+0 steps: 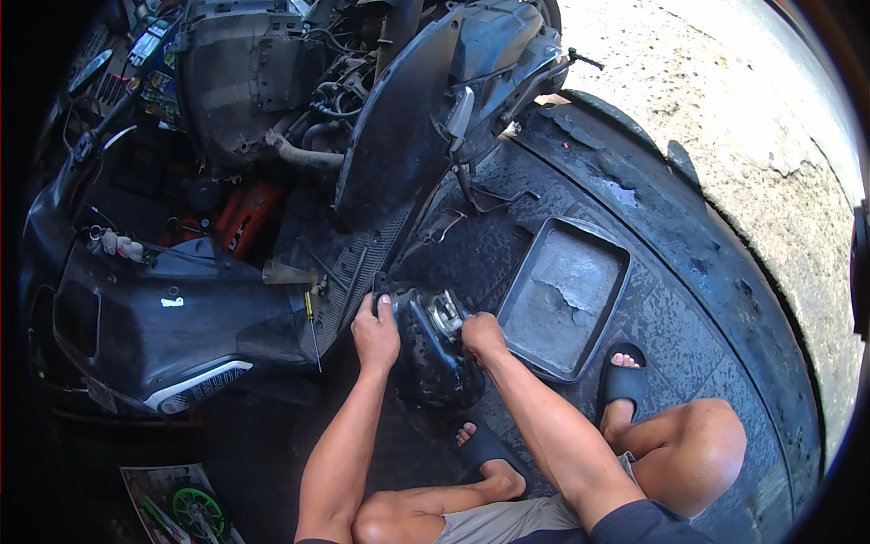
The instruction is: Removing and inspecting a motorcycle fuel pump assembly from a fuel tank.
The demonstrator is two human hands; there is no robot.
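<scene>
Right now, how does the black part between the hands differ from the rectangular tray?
The black part is bulky and rounded; the tray is shallow, flat-bottomed and open. The left hand holds the black part, while no hand holds the tray. Both have dark outer sides.

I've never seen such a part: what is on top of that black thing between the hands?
On the black part sits a round, silvery metal fitting; the right hand curls closed beside it. The left hand grips the far-left corner. Whatever the hands cover is hidden.
</scene>
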